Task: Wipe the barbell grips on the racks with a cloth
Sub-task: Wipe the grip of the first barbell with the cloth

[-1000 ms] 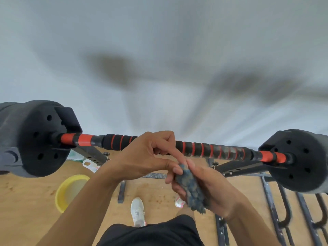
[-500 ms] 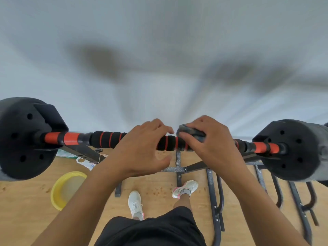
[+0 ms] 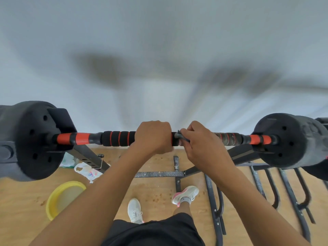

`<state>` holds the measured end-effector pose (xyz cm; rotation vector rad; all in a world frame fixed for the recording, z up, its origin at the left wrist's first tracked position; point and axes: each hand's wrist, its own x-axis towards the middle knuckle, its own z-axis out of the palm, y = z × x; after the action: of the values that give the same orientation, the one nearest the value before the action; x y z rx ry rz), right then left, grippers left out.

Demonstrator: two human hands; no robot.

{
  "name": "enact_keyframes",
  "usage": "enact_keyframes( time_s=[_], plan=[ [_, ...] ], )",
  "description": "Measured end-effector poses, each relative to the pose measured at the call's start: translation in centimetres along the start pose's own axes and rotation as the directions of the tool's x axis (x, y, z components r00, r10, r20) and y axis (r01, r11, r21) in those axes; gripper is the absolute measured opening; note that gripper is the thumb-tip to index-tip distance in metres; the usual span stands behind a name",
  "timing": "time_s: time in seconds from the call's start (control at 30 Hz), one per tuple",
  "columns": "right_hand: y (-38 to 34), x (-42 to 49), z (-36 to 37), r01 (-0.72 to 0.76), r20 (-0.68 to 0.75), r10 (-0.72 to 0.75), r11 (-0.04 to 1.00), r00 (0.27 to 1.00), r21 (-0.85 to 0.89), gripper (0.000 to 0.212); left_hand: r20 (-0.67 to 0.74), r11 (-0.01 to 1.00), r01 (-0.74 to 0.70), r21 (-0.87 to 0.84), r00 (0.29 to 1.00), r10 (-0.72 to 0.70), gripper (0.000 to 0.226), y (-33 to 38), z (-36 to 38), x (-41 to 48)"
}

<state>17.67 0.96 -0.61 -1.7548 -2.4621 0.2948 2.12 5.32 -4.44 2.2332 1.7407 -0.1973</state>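
Steadying the red-ringed black foam barbell grip (image 3: 119, 138) with left hand (image 3: 153, 137) clamped round it; pinching a dark-grey cloth (image 3: 181, 137) against it with right hand (image 3: 202, 144), to wipe.

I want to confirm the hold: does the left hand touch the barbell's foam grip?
Touching. The head view shows the left hand wrapped around the foam grip.

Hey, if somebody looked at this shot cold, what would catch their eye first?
A black-and-orange barbell spans the middle of the view, with a big black weight plate at each end. The left hand grips its middle, and beside it the right hand holds a dark cloth against the bar. A yellow bowl sits on the wooden floor, lower left.
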Motion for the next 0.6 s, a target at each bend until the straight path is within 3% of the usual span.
enact_keyframes(
  time_s=[0.1, 0.17, 0.2, 0.27, 0.33, 0.4, 0.53, 0.6],
  plan=[
    [-0.3, -0.3, -0.1, 0.023, 0.009, -0.022, 0.998, 1.000, -0.063, 0.019, 0.275, 0.990, -0.004, -0.138, 0.961, 0.042, 0.036, -0.6, -1.5, 1.1],
    [-0.1, 0.2, -0.6, 0.034, 0.023, -0.033, 0.998, 0.999, -0.057, 0.020, 0.284, 0.985, -0.013, -0.173, 0.957, 0.063, 0.033, -0.9, -1.9, 1.1],
    [0.1, 0.7, -0.8, 0.030, 0.033, -0.029, 0.999, 0.999, -0.040, 0.021, 0.228, 0.987, -0.017, -0.160, 0.972, 0.053, 0.031, -0.8, -1.7, 0.8],
    [0.4, 1.9, -1.1, -0.008, 0.028, 0.009, 1.000, 1.000, -0.023, 0.024, -0.024, 0.998, -0.050, -0.040, 0.999, 0.049, 0.025, -0.5, -0.3, -0.4],
    [0.4, 2.9, -0.8, -0.061, 0.019, 0.061, 0.998, 0.998, -0.025, 0.030, -0.266, 0.985, -0.069, 0.158, 0.958, 0.110, 0.025, -0.2, 1.9, -1.6],
    [0.0, 3.0, -0.1, -0.095, 0.030, 0.095, 0.995, 0.995, -0.008, 0.032, -0.391, 0.968, -0.065, 0.242, 0.907, 0.158, 0.030, -0.3, 3.2, -2.0],
    [-1.1, 0.8, 0.7, -0.115, -0.012, 0.115, 0.993, 0.993, -0.017, 0.017, -0.236, 0.987, -0.069, 0.147, 0.966, 0.102, 0.010, -0.1, 2.2, -0.7],
    [-1.4, -0.5, 0.7, -0.100, -0.044, 0.098, 0.994, 0.994, -0.043, 0.014, -0.077, 0.996, -0.074, 0.050, 0.994, 0.077, 0.018, -0.3, 0.8, 0.1]
  ],
)
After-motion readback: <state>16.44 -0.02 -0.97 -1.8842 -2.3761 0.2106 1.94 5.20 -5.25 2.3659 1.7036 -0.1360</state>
